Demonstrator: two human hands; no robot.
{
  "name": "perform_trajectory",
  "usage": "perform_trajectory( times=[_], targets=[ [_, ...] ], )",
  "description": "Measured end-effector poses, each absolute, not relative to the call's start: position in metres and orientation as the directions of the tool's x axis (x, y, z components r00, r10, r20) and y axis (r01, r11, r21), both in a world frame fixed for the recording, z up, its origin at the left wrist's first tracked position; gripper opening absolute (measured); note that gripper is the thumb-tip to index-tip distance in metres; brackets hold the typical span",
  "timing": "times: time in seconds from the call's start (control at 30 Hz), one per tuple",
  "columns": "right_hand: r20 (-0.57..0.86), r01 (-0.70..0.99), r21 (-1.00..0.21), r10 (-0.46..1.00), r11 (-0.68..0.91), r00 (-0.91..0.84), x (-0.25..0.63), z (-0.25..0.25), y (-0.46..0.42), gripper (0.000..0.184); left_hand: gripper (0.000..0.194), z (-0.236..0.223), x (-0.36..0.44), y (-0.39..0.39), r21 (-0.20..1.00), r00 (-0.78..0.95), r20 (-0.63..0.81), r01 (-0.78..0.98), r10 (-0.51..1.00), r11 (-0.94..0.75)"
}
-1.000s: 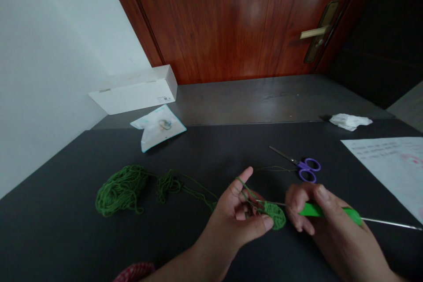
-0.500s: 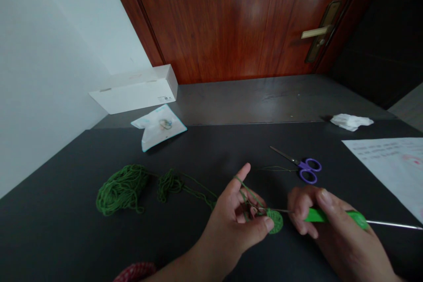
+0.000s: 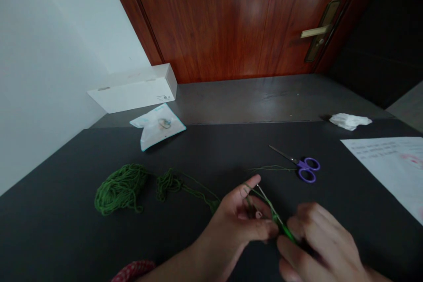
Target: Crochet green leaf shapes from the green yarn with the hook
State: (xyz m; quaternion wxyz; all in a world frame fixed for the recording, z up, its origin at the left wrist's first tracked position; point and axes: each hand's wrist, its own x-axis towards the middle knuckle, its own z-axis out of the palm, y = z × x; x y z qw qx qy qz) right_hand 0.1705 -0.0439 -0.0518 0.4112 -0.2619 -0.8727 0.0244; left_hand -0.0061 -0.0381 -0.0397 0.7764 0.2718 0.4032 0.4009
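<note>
My left hand (image 3: 244,220) pinches a small green crochet piece (image 3: 274,217) between thumb and fingers, most of it now hidden. A strand of green yarn runs over its raised index finger, and a small pinkish clip-like thing (image 3: 258,214) shows by the fingers. In my right hand (image 3: 320,242) is a crochet hook (image 3: 288,232) with a green handle, its metal shaft slanting up-left past the piece to the left index fingertip. A ball of green yarn (image 3: 120,189) lies to the left, with a loose tangle (image 3: 168,184) and strands leading toward my left hand.
Purple-handled scissors (image 3: 306,170) lie beyond my right hand, beside a thin cut strand. A white packet (image 3: 162,127) and a long white box (image 3: 135,92) are at the back left. Crumpled tissue (image 3: 350,121) and a printed sheet (image 3: 390,158) lie to the right.
The hook has swung from nearly level to a steep slant, its tip rising to the left index finger. My right hand has turned and moved left and down; the crochet piece has turned edge-on.
</note>
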Motion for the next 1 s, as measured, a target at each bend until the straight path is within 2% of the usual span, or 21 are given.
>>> perform_trajectory(
  times=[0.07,0.13,0.2,0.27,0.4,0.57,0.67,0.77,0.9,1.0],
  targets=[
    [0.735,0.326,-0.331,0.459,0.885,-0.499,0.173,-0.053,-0.042,0.013,0.098,-0.041,-0.007,-0.038,0.679,0.419,-0.417,-0.446,0.806,0.583],
    [0.707,0.196,-0.513,0.541,0.836,-0.456,0.177,-0.053,-0.04,0.021,0.107,-0.041,-0.009,-0.038,0.693,0.434,-0.399,-0.434,0.807,0.576],
    [0.6,0.104,-0.701,0.662,0.705,-0.448,0.18,-0.051,-0.041,0.029,0.113,-0.041,-0.01,-0.037,0.741,0.405,-0.391,-0.393,0.827,0.544],
    [0.472,0.057,-0.839,0.775,0.542,-0.42,0.18,-0.052,-0.043,0.031,0.113,-0.041,-0.011,-0.036,0.782,0.368,-0.383,-0.358,0.847,0.509],
    [0.263,-0.13,-0.962,0.941,0.239,-0.214,0.173,-0.062,-0.049,0.035,0.109,-0.045,-0.011,-0.037,0.807,0.326,-0.342,-0.379,0.881,0.453],
    [0.048,-0.364,-0.931,0.974,-0.037,-0.223,0.167,-0.076,-0.05,0.043,0.107,-0.05,-0.008,-0.037,0.731,0.321,-0.373,-0.476,0.871,0.489],
    [-0.034,-0.429,-0.892,0.967,-0.142,-0.251,0.165,-0.072,-0.048,0.047,0.105,-0.048,-0.006,-0.037,0.648,0.332,-0.399,-0.557,0.855,0.519],
    [-0.183,-0.482,-0.823,0.944,-0.299,-0.274,0.161,-0.062,-0.043,0.047,0.101,-0.044,-0.007,-0.038,0.595,0.364,-0.415,-0.585,0.834,0.551],
    [-0.309,-0.563,-0.69,0.888,-0.455,-0.34,0.16,-0.052,-0.033,0.04,0.099,-0.039,-0.01,-0.04,0.615,0.39,-0.429,-0.534,0.815,0.58],
    [-0.309,-0.569,-0.677,0.882,-0.466,-0.354,0.165,-0.052,-0.026,0.041,0.102,-0.038,-0.011,-0.042,0.663,0.387,-0.435,-0.473,0.813,0.58]
  ],
)
